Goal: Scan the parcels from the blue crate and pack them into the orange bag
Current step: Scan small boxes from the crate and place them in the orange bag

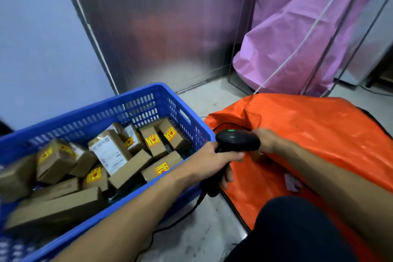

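Blue crate, left: cardboard parcels heaped inside, none in hand. Left hand, just right of the crate rim and nearer the parcels, fingers wrapped round the barcode scanner handle. Right hand on the orange bag, fingers hidden behind the scanner head, so grip cannot be told.

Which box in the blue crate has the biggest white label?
The tilted cardboard box near the middle of the blue crate: a white shipping label covers almost its whole upper face. The others show small yellow stickers, plain cardboard, or less white.
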The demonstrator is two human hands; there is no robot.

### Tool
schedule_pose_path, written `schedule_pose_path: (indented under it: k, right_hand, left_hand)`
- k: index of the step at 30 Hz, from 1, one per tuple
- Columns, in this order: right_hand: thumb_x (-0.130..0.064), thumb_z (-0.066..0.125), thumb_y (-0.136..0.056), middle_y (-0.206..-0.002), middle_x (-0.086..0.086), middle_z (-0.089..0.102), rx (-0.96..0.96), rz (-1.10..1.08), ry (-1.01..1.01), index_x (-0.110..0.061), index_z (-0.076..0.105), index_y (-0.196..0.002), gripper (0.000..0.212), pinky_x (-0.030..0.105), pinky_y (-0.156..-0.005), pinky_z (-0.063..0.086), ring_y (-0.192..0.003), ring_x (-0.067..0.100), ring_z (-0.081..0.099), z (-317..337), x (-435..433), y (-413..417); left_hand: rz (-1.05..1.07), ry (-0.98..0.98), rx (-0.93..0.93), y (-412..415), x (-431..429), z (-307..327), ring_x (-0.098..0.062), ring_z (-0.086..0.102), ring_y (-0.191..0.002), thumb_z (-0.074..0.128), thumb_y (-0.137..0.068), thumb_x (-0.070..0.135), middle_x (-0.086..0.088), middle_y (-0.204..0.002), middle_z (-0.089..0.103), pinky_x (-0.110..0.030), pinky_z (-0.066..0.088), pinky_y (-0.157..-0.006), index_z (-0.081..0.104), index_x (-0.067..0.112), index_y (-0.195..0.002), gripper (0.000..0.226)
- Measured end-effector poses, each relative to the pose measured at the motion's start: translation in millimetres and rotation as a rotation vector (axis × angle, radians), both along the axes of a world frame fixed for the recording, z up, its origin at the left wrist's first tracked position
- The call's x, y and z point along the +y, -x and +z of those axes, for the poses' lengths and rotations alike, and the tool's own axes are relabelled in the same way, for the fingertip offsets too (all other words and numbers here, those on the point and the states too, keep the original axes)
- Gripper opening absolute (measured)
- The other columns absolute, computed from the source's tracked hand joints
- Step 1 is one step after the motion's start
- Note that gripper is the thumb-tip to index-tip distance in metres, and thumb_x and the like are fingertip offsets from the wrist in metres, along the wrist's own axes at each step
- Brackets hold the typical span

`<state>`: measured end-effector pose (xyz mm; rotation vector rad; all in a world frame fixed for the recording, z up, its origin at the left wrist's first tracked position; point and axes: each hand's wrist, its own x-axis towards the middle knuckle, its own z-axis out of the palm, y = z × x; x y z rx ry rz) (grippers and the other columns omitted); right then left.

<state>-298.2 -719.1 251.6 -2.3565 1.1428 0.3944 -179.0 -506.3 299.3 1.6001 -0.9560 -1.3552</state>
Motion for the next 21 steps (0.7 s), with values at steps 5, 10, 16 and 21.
schedule_pose_path:
  k: [5, 10, 16, 21]
  right_hand:
    - [-0.023, 0.054, -0.097, -0.083, 0.009, 0.075, -0.111, 0.011, 0.158, -0.011, 0.068, -0.081, 0.025, 0.035, -0.069, 0.051, -0.08, 0.029, 0.069, 62.2, 20.4, -43.0]
    - [-0.03, 0.054, -0.096, -0.1, 0.013, 0.077, -0.094, 0.168, 0.302, -0.009, 0.075, -0.099, 0.03, 0.037, -0.083, 0.055, -0.098, 0.032, 0.069, 93.2, 46.8, -90.1]
    - [-0.036, 0.053, -0.098, -0.113, 0.016, 0.073, -0.017, 0.348, 0.359, -0.01, 0.074, -0.109, 0.035, 0.036, -0.087, 0.052, -0.105, 0.036, 0.065, 91.0, 96.6, -142.9]
    - [-0.04, 0.049, -0.1, -0.1, 0.009, 0.067, 0.079, 0.441, 0.312, -0.013, 0.065, -0.096, 0.032, 0.033, -0.075, 0.044, -0.093, 0.029, 0.062, 71.1, 133.7, -189.8]
  left_hand:
    - [0.136, 0.094, -0.127, -35.0, 48.3, 66.1, -0.02, 0.055, -0.043, 0.067, -0.1, 0.027, -0.006, -0.056, 0.062, -0.028, 0.048, -0.05, 0.066, 0.005, -0.095, 0.024]
    - [0.396, 0.144, -0.134, -89.9, 114.7, 97.7, -0.021, 0.052, -0.05, 0.07, -0.098, 0.028, -0.004, -0.059, 0.058, -0.029, 0.046, -0.055, 0.064, -0.005, -0.113, 0.037]
    - [0.708, 0.181, 0.038, -144.4, 181.3, 90.6, -0.019, 0.048, -0.048, 0.069, -0.097, 0.028, -0.003, -0.058, 0.052, -0.03, 0.044, -0.05, 0.066, 0.005, -0.105, 0.025]
    - [0.694, 0.232, 0.004, -180.7, 213.2, 94.0, -0.018, 0.049, -0.053, 0.073, -0.093, 0.031, -0.003, -0.062, 0.053, -0.034, 0.046, -0.06, 0.068, 0.004, -0.108, 0.032]
